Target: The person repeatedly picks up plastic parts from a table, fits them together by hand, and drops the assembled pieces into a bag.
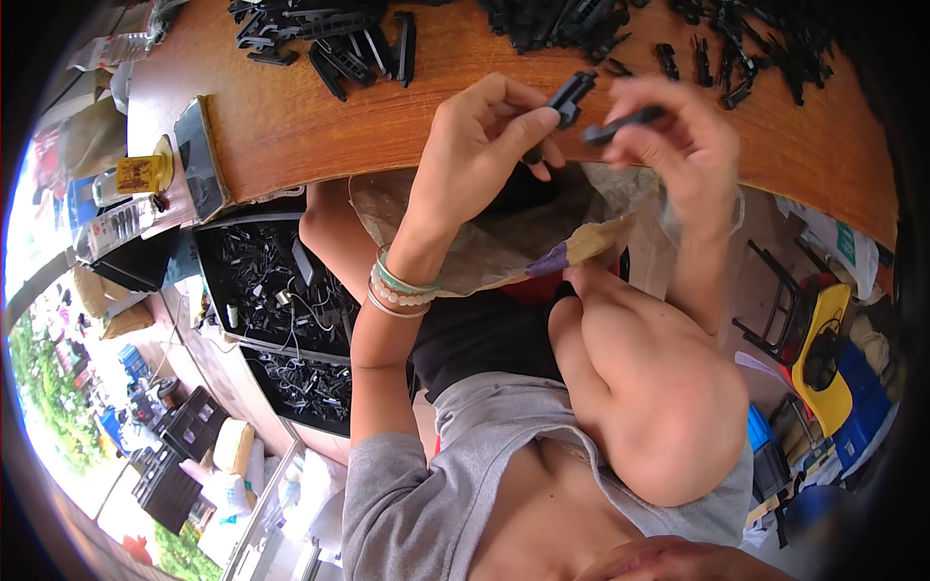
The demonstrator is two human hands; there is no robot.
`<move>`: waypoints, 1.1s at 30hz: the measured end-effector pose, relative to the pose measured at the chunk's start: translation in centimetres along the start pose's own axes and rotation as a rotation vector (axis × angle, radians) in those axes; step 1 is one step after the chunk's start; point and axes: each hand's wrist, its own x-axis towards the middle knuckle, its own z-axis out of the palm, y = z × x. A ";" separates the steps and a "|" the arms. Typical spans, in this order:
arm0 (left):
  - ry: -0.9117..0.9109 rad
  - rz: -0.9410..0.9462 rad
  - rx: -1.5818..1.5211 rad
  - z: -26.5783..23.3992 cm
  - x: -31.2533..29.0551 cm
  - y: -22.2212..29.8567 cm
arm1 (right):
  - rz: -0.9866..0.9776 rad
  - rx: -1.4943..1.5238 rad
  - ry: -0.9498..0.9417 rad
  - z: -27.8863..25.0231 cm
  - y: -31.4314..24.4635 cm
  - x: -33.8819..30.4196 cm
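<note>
My left hand [487,138], with bracelets at its wrist, pinches a long black plastic part [570,100] between thumb and fingers, above the table's near edge. Close beside it on the right, my right hand [678,140] is closed on a second black plastic piece [625,126], shorter and rounded at one end. Motion blurs the right hand and its piece somewhat. A small gap shows between the two pieces. Below my hands, a translucent plastic bag [581,208] lies open across my lap, with something dark inside that I cannot make out.
On the wooden table [281,126] lie a pile of long black parts [339,44], another black pile [557,21] and small loose pieces [751,48] at the right. A phone-like dark slab [199,155] rests at the left edge. Black bins [276,281] of small parts stand below left; a yellow chair [821,358] stands right.
</note>
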 end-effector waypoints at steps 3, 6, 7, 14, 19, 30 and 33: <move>-0.054 -0.096 -0.049 0.3 0.0 1.2 | -0.086 -0.077 -0.113 1.0 0.5 -0.7; -0.104 -0.140 -0.005 -0.1 0.0 1.5 | -0.311 -0.292 -0.035 1.3 0.9 -0.4; -0.094 -0.127 0.098 -0.1 -0.3 1.4 | -0.311 -0.292 -0.035 1.3 1.1 -0.5; -0.032 0.235 0.377 1.7 -1.5 0.8 | -0.270 -0.173 0.054 1.6 1.9 -1.2; -0.062 0.338 0.546 1.3 -1.5 0.7 | -0.491 -0.454 0.051 0.9 2.6 -0.9; -0.096 0.469 0.700 0.9 -1.8 1.3 | -0.354 -0.433 -0.022 1.3 1.6 -1.2; -0.103 0.481 0.753 0.9 -1.8 1.3 | -0.420 -0.494 -0.003 1.3 2.0 -1.2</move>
